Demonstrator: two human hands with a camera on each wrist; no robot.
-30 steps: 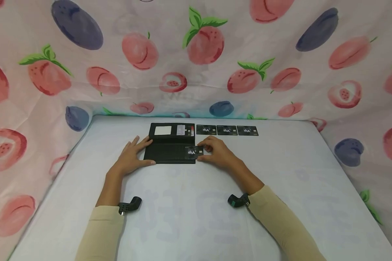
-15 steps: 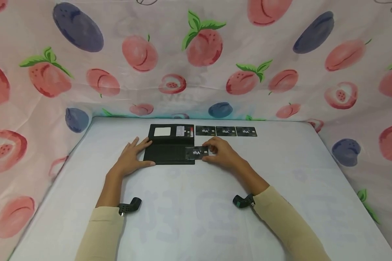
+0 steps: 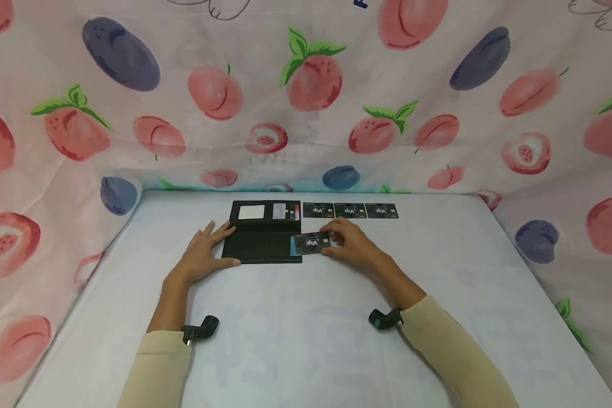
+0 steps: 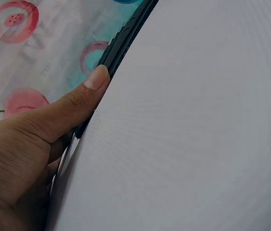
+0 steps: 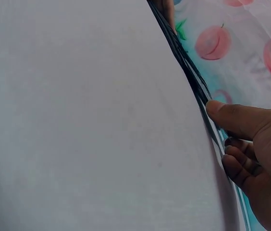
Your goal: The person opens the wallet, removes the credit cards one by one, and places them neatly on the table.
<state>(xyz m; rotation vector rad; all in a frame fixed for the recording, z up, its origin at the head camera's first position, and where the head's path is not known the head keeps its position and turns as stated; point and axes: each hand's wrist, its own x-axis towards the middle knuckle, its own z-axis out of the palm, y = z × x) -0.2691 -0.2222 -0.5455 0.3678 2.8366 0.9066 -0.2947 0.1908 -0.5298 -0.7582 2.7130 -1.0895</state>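
A black wallet (image 3: 262, 246) lies unfolded on the white table, with a white panel and small cards showing in its upper half. My left hand (image 3: 202, 253) rests with fingers spread at the wallet's left edge; in the left wrist view its thumb (image 4: 85, 98) lies along that edge. With thumb and fingers, my right hand (image 3: 351, 242) pinches the right end of a black "Vip" card (image 3: 311, 243). The card sits slightly tilted, its left end overlapping the wallet's lower right side, where a light blue strip shows. From the right wrist, the thumb and the dark wallet edge appear nearly edge-on.
Three similar black cards lie in a row right of the wallet's upper half: a near one (image 3: 318, 210), a middle one (image 3: 350, 211) and a far right one (image 3: 382, 211). A fruit-print cloth (image 3: 306, 153) hangs behind the white table (image 3: 296, 340).
My right hand has drawn the card rightward out of the wallet's lower half, and the card now tilts a little with a blue strip at its left end. My left hand stays on the wallet.
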